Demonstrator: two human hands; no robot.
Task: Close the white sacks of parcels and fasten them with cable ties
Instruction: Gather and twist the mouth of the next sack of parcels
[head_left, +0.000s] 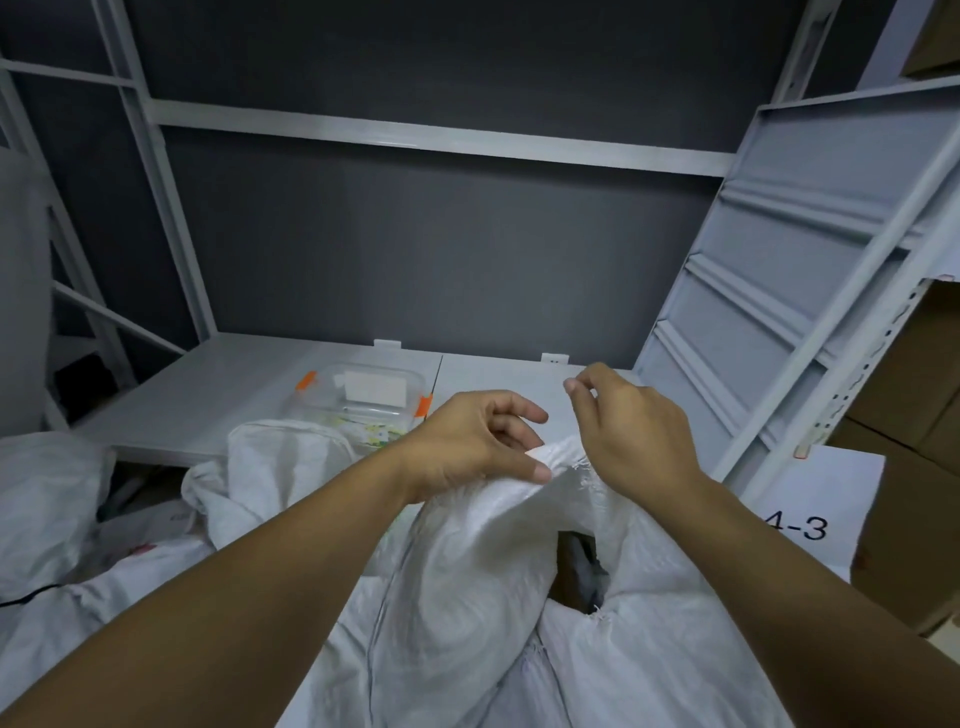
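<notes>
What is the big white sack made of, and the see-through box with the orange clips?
The white sack looks like woven plastic cloth with a matt finish: a fine weave shows, and loose threads fray at its edge. The box seems to be clear, glossy hard plastic, since you can see the things inside it. Its orange clips look like plastic too.

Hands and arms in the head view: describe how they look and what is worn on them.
The left hand and right hand are bare: no gloves, rings or watch visible. The left forearm and right forearm are bare too, with no sleeve reaching into the frame. Fingernails look short and unpainted. No markings or bands show.
</notes>
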